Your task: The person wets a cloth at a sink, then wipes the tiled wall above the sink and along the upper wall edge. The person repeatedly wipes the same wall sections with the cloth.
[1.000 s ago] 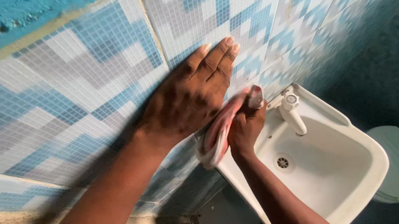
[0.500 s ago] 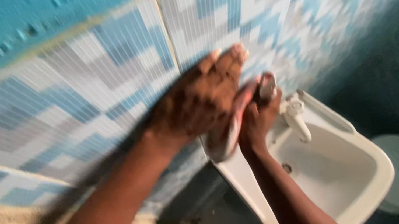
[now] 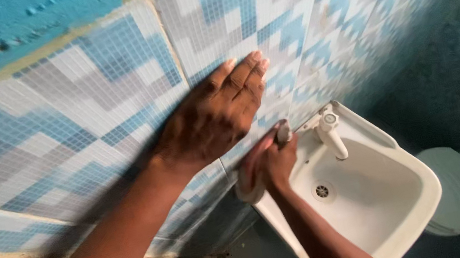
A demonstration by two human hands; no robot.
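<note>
Moved: left hand (image 3: 212,116) has slid lower on the tiled wall (image 3: 81,105).
Left hand: open, flat on tiles.
Right hand (image 3: 274,162): gripping pink cloth (image 3: 250,172) at the basin (image 3: 407,205) rim's wall-side corner.

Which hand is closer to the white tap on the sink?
The right hand. It presses a pink cloth against the wall at the sink's back corner, just beside the tap. The left hand lies flat on the tiled wall, higher up and farther away.

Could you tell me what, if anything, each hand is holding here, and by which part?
The right hand grips a pinkish cloth, bunched in the palm, against the tiled wall beside the sink. The left hand holds nothing; it lies flat on the tiles.
</note>
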